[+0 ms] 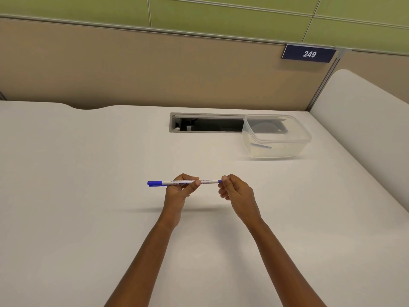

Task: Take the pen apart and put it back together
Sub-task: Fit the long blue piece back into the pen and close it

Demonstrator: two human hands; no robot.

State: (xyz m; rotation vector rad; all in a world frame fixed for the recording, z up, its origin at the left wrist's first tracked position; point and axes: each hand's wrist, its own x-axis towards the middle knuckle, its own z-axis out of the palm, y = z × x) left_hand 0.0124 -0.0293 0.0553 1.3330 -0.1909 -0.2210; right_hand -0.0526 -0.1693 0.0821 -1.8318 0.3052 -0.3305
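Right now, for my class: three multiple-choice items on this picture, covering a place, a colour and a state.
1. Where is the clear container?
A. on the desk beside the cable slot
B. on the floor
C. under the desk

2. What colour is the cap on the pen?
A. red
B. blue
C. green

3. How is the pen held?
A. by no hand
B. by one hand alone
C. by both hands

Answers: 1 A, it stands by the slot; 2 B, the capped end is blue; 3 C, the left hand grips the barrel and the right hand pinches the end.
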